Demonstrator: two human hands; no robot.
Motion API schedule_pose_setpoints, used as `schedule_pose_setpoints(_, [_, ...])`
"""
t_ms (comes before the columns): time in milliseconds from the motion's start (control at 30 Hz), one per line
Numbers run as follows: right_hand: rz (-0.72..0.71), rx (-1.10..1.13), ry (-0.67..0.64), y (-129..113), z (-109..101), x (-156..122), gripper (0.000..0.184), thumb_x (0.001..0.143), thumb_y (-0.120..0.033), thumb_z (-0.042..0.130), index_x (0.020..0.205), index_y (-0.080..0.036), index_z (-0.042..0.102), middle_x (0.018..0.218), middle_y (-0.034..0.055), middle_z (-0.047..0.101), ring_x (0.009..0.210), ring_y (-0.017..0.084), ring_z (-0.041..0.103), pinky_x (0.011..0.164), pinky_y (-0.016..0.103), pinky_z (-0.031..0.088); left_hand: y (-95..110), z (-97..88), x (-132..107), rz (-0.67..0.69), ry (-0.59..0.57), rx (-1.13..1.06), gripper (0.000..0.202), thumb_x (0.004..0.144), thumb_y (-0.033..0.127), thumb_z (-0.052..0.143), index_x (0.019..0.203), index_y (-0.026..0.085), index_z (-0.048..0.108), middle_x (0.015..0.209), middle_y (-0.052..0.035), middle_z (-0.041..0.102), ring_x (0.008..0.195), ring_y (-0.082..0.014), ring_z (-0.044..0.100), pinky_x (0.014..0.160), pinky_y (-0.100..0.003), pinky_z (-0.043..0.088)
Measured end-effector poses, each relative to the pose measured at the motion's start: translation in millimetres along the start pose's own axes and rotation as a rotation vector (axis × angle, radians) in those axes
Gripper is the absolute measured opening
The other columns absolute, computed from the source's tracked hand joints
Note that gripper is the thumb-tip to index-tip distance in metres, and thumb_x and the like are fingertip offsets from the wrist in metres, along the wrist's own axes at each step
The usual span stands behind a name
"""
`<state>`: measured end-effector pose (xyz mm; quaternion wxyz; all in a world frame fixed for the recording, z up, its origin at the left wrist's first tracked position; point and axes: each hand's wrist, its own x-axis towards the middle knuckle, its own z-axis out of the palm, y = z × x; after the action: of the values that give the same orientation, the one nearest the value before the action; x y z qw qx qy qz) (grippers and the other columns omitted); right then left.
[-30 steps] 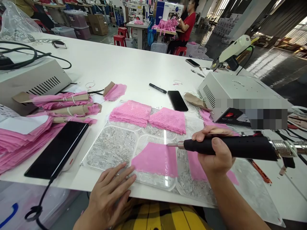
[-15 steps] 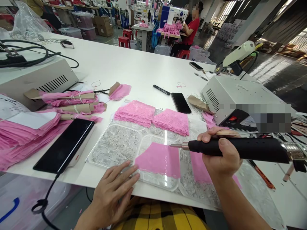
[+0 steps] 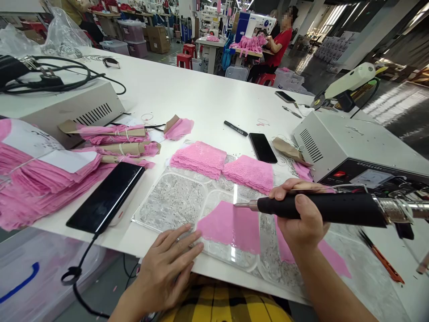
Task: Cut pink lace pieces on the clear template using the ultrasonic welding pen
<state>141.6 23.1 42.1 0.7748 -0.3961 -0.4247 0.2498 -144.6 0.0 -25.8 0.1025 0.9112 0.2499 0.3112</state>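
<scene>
A pink fabric piece [image 3: 229,228] lies flat on a clear, marbled plastic board [image 3: 169,201] in front of me. My left hand [image 3: 169,261] rests with fingers stretched out, its fingertips at the left edge of that piece. Wrapped in my right hand [image 3: 303,214] is a black handheld welding tool [image 3: 338,209], held level, its narrow metal tip pointing left at the upper edge of the pink piece. Whether the tip touches the fabric I cannot tell. More pink fabric [image 3: 333,259] lies partly hidden under my right forearm. Two stacks of pink lace pieces [image 3: 197,158] sit behind.
Left are bundled pink pieces [image 3: 50,174], a large phone [image 3: 107,197] on a cable and a grey box [image 3: 63,105]. A second phone [image 3: 263,147], a marker [image 3: 235,128], a power unit [image 3: 362,147] and an orange cutter [image 3: 382,257] surround the board. A co-worker sews beyond.
The camera view has turned a little left, so everything appears shifted right. Against the fabric, the tool's tip has moved left along the upper edge. My left hand stays in place on the piece.
</scene>
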Motion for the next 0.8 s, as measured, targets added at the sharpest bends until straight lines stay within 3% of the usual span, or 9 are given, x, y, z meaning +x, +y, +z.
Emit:
schedule_pose_setpoints(300, [-0.031,0.002,0.053,-2,-2,6,0.007,0.072,-0.022,0.062,0.078,-0.019,0.060,0.079,-0.0007,0.060,0.055,0.011,0.057,0.056,0.033,0.052,-1,-0.1,0,-0.003,-0.004,0.008,0.051,0.087,0.004,0.050,0.135,0.021,0.054,0.134,-0.0077,0.061,0.135,-0.0290,0.046,0.098,-0.042,0.046])
schedule_pose_setpoints(600, [-0.013,-0.072,0.150,-27,-45,2,0.011,0.065,-0.027,0.061,0.071,-0.018,0.059,0.072,0.0000,0.055,0.049,0.010,0.052,0.048,0.030,0.048,-6,2.0,0,0.009,-0.001,0.028,0.052,0.087,0.006,0.050,0.135,0.024,0.055,0.131,-0.0056,0.063,0.132,-0.0291,0.049,0.095,-0.041,0.048])
schedule_pose_setpoints(800, [-0.015,-0.067,0.157,-27,-51,0,0.009,0.065,-0.026,0.060,0.071,-0.019,0.060,0.071,-0.0007,0.057,0.049,0.011,0.052,0.047,0.031,0.048,-5,0.8,2,0.008,-0.006,0.031,0.053,0.087,0.005,0.051,0.137,0.024,0.053,0.132,-0.0061,0.063,0.132,-0.0297,0.050,0.095,-0.041,0.048])
